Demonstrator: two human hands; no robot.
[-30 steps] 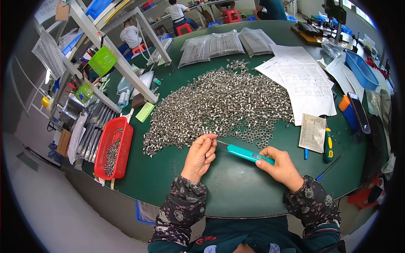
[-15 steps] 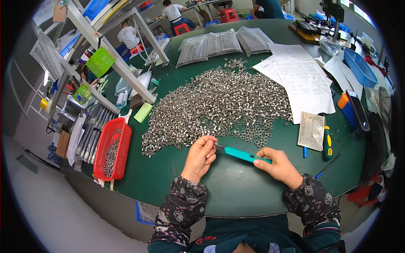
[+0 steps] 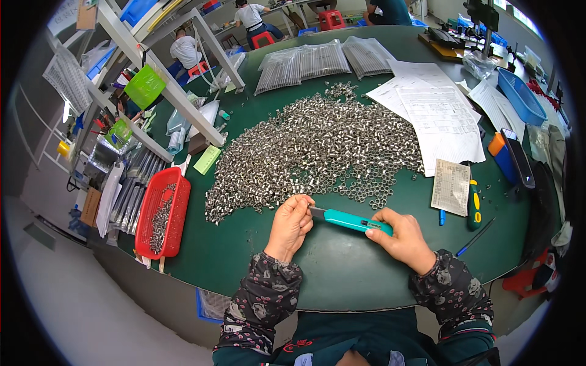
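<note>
My right hand [image 3: 401, 239] grips a teal utility knife [image 3: 349, 221] by its rear end. The knife's dark blade points left, and its tip reaches the fingers of my left hand [image 3: 292, 227]. Those left fingers are pinched together at the blade tip; whatever sits between them is too small to make out, perhaps hidden by the thumb. Just beyond both hands spreads a wide heap of small silvery metal rings [image 3: 323, 143], its near edge thinning to a single layer. Under my hands lies the green tabletop [image 3: 329, 274].
At left a red basket [image 3: 163, 213] holds more small metal parts. Paper sheets [image 3: 442, 122], a screwdriver [image 3: 473, 206], a pen [image 3: 475, 236] and a phone [image 3: 517, 158] lie right. Bagged rods [image 3: 323, 61] lie at the back. A shelf frame [image 3: 165, 85] stands left; people sit farther off.
The knife has rolled slightly in my right hand, showing more of its broad side. My left hand stays pinched at the blade tip, nearly in place.
</note>
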